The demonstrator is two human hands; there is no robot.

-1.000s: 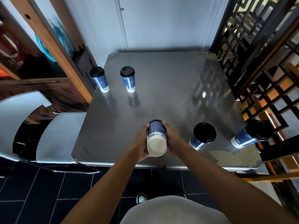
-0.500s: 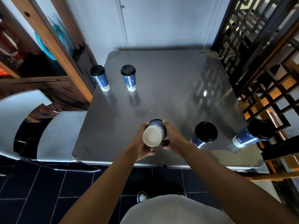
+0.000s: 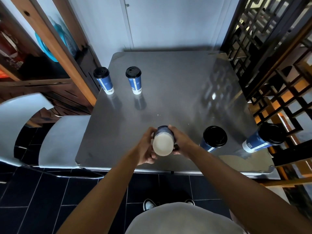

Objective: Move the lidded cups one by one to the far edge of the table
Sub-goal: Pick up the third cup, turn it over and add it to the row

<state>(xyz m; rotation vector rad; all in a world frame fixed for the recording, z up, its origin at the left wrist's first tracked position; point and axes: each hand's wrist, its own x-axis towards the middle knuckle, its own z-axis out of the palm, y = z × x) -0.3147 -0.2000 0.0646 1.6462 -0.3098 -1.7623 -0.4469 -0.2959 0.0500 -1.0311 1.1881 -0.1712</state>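
I hold a blue paper cup (image 3: 163,146) between my left hand (image 3: 144,149) and my right hand (image 3: 182,141), just above the near edge of the steel table (image 3: 177,92). Its white base faces the camera, and its lid end is hidden below. Two black-lidded blue cups (image 3: 103,81) (image 3: 134,81) stand upright at the table's far left. Two more lidded cups (image 3: 213,138) (image 3: 263,139) stand near the front right.
A metal chair (image 3: 62,137) sits against the table's left side, with a wooden shelf (image 3: 55,43) behind it. A black lattice screen (image 3: 270,48) runs along the right edge. A pale wall (image 3: 168,22) closes off the far side.
The cup in my hands has turned so that its white base faces the camera more squarely. My hands stay at the same spot. The other cups have not moved.
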